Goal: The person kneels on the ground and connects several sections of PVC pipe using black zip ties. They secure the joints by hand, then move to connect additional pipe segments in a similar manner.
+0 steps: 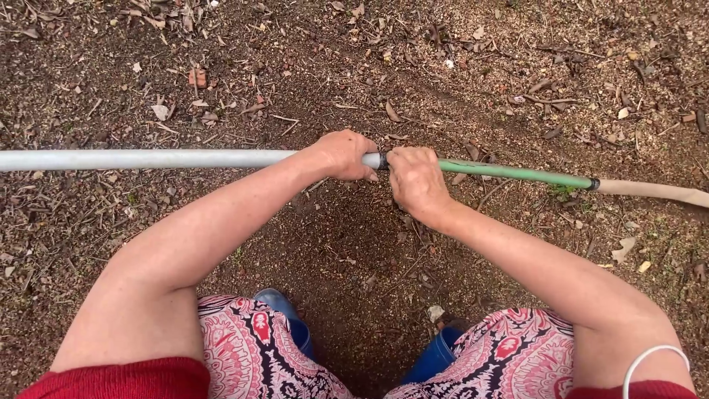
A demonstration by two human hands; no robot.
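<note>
The left hand [343, 154] was curled tight around the grey pole [148, 159], and the right hand [415, 179] was wrapped around the green part [517, 172] just beside it. The two hands were close, with a dark ring [383, 160] between them, which may be a joint. The pole lay flat across the view, above the dirt [354, 66] and blue boots [284, 314].
</note>
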